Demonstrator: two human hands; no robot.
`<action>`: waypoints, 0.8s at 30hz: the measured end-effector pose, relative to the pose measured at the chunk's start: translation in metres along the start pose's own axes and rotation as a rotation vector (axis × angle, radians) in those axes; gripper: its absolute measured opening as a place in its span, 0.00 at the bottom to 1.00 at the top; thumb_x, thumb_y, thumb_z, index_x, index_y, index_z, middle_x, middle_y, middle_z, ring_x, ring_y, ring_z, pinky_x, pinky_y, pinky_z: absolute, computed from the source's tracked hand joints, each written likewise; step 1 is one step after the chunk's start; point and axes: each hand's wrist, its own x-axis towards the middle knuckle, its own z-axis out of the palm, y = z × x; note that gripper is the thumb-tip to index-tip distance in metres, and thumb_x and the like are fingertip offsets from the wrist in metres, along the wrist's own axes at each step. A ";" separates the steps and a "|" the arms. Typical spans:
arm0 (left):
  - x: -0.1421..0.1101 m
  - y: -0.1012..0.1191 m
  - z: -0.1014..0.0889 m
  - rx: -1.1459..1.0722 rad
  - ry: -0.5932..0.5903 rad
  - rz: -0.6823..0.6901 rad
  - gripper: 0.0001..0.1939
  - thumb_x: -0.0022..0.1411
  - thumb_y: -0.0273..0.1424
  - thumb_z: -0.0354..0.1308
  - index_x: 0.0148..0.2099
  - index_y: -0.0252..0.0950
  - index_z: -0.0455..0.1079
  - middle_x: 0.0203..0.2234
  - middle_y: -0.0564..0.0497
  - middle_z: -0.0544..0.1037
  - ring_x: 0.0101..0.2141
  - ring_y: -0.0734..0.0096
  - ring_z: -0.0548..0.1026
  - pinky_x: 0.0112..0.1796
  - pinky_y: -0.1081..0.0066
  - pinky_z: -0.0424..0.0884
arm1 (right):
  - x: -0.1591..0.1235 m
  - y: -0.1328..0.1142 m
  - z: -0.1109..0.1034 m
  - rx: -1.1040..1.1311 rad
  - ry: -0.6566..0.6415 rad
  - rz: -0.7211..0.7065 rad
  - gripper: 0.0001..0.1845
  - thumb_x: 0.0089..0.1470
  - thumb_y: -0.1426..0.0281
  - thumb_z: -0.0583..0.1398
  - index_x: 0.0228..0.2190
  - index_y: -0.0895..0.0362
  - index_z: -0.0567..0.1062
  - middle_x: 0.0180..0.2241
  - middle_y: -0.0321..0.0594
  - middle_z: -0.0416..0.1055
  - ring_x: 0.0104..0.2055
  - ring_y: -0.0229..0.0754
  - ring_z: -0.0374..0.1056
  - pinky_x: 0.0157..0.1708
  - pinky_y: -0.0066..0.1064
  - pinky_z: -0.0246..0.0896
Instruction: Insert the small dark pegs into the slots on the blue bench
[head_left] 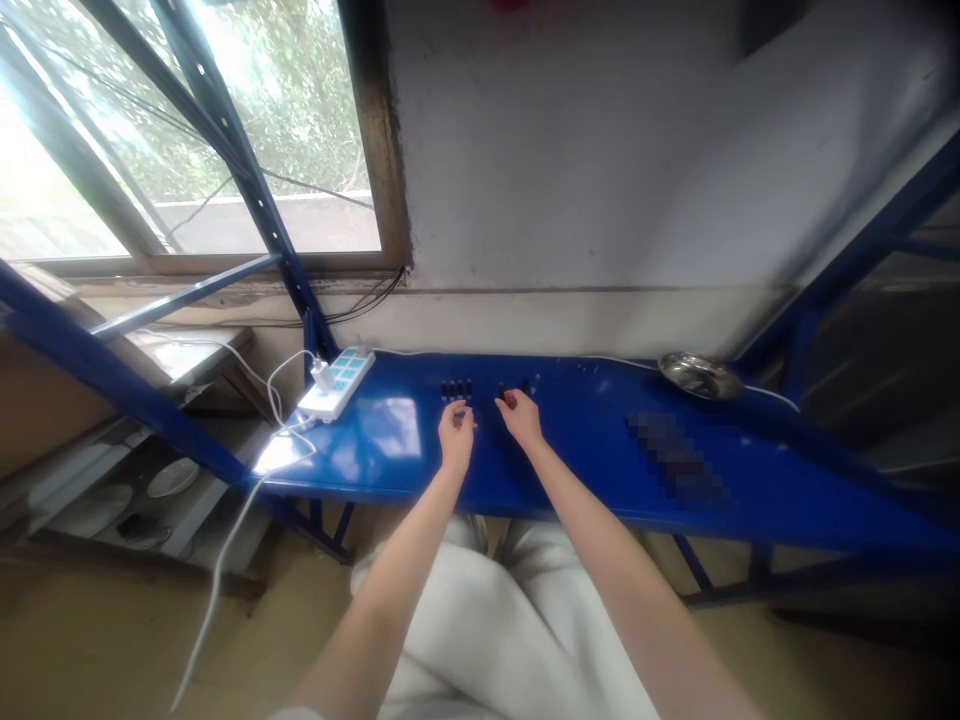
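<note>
Several small black cylinders (457, 389), maybe caps or little bottles, stand in a short row on the blue table (585, 450). Just in front of that row is my left hand (456, 437), its fingers curled together; whatever they hold is too small and blurred to name. My right hand (521, 417) pinches a small black cylinder (501, 390) a little to the right of the row. Beyond the right hand are another dark little piece (526, 386) and a clear one (535, 382).
A white power strip (337, 385) with a plugged-in cord lies at the table's left end. Toward the right are a shiny metal dish (699, 376) and a dark, pixelated item (675, 458). Blue frame posts (262, 210) rise at the left, near the window.
</note>
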 end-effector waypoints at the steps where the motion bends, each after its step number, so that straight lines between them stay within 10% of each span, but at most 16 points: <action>1: 0.001 0.000 0.000 -0.007 0.012 -0.017 0.12 0.56 0.30 0.53 0.43 0.34 0.67 0.33 0.49 0.72 0.24 0.79 0.70 0.27 0.76 0.68 | 0.005 -0.003 0.003 0.014 -0.037 0.051 0.10 0.51 0.67 0.57 0.33 0.60 0.73 0.32 0.43 0.73 0.33 0.40 0.68 0.34 0.31 0.63; 24: 0.002 -0.005 -0.001 -0.041 0.004 -0.054 0.07 0.54 0.29 0.53 0.36 0.34 0.67 0.29 0.52 0.70 0.24 0.80 0.69 0.28 0.75 0.67 | 0.040 -0.019 0.020 -0.255 -0.306 0.099 0.12 0.46 0.70 0.60 0.35 0.60 0.76 0.37 0.46 0.75 0.40 0.44 0.71 0.36 0.28 0.62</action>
